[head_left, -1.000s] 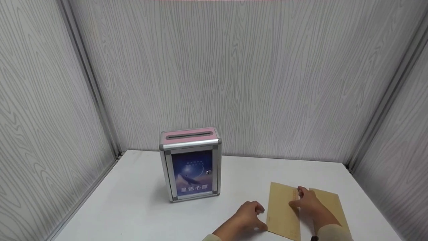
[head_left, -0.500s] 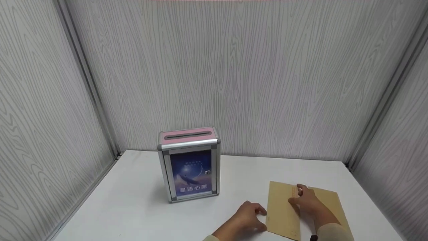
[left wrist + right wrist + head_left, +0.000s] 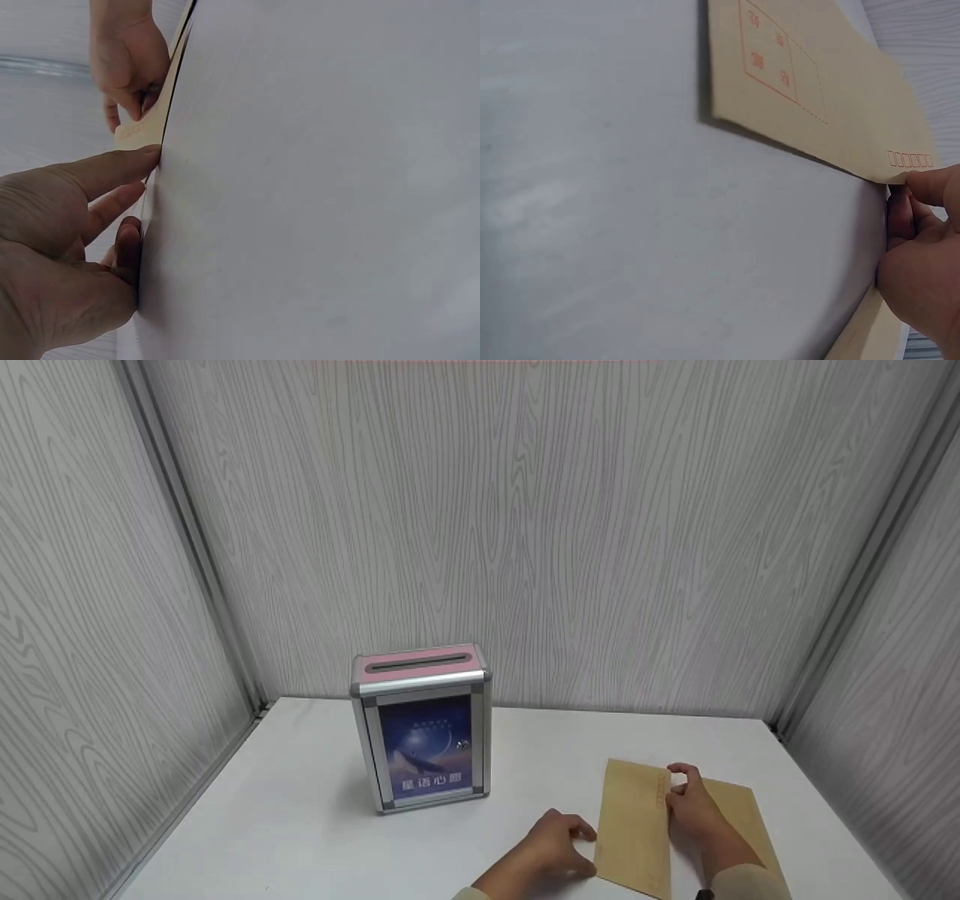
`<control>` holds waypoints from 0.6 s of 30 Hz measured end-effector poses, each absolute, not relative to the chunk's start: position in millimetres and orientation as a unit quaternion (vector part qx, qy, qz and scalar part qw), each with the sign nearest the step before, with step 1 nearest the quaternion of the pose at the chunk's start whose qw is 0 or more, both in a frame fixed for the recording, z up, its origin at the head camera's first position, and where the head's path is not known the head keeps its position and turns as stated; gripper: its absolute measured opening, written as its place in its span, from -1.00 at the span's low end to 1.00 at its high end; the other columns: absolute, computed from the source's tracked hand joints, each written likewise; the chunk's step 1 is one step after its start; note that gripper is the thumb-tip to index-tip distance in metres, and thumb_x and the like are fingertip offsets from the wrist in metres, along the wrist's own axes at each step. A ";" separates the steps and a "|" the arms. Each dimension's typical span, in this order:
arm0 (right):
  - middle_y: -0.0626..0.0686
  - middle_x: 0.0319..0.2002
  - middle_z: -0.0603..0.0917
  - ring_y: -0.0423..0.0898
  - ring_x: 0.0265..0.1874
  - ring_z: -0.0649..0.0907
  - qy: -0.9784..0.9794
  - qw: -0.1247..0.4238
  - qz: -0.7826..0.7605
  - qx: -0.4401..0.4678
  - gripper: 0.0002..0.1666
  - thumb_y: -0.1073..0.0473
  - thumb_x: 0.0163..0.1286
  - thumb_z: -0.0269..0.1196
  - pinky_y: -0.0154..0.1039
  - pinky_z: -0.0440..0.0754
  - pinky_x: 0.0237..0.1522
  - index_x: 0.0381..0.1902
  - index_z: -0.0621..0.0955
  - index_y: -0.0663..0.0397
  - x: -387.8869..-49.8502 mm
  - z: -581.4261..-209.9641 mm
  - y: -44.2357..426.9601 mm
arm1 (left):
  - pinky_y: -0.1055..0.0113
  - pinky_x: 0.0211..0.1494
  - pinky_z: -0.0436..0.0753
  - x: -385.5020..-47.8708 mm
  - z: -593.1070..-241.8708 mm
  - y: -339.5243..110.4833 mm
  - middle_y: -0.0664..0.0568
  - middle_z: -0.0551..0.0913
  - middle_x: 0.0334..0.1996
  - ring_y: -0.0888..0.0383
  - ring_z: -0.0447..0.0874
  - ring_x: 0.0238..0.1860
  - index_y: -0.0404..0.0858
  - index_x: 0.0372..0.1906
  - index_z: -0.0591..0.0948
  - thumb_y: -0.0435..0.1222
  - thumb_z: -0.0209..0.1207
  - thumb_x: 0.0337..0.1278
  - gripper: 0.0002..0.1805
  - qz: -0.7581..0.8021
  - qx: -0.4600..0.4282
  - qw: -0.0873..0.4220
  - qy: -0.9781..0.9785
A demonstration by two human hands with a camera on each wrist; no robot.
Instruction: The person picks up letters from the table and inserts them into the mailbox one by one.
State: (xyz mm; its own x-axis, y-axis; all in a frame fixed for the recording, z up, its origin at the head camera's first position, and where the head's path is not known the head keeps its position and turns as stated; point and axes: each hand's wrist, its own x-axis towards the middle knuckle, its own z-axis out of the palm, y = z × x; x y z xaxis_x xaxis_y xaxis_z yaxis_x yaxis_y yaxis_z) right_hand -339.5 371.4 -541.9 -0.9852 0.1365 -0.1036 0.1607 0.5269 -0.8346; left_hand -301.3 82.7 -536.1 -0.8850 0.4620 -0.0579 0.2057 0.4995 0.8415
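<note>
A tan paper envelope [image 3: 634,832] with red printed boxes lies at the right front of the table. My right hand [image 3: 694,806] pinches its right edge near the top, thumb above and fingers curled under. In the right wrist view the edge of this envelope [image 3: 840,97] stands slightly off the table, with a shadow beneath. My left hand [image 3: 556,844] is at the opposite long side; its spread, bent fingers and thumb touch the left edge. Partly hidden by my right forearm, a second tan envelope [image 3: 739,810] lies further right.
Left of the envelopes, an upright box [image 3: 427,750] with a silver frame, a blue front picture and a small lock stands on the white table [image 3: 300,780]. Its pink top has a slot [image 3: 418,663]. Wood-grain panels [image 3: 525,532] enclose the back and sides.
My right hand has shifted from lying over the envelope's right part to pinching its right edge. The envelope has moved slightly away from me. My left hand stays almost in place.
</note>
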 end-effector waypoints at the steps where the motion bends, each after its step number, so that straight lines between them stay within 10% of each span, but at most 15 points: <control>1: 0.29 -0.01 0.50 0.06 -0.07 0.62 0.871 0.010 -0.484 0.085 -0.39 0.43 0.62 -0.07 -0.26 0.57 -0.07 0.54 0.08 0.23 -339.1 -541.6 371.5 | 0.40 -0.01 0.53 -301.1 -536.3 82.4 0.07 0.58 -0.20 0.30 0.37 -0.19 -0.25 -0.09 0.82 -0.47 0.61 -0.14 -0.61 0.462 0.198 0.138 0.854; 18: 0.07 -0.14 0.58 -0.13 -0.18 0.59 0.809 0.006 -0.581 0.094 -0.40 0.43 0.67 -0.09 -0.33 0.55 -0.10 0.53 0.01 0.17 -338.3 -543.2 379.6 | 0.37 0.16 0.59 -299.8 -534.9 84.2 0.10 0.56 -0.12 0.27 0.41 -0.11 -0.18 0.00 0.80 -0.46 0.60 -0.15 -0.52 0.447 0.191 0.153 0.860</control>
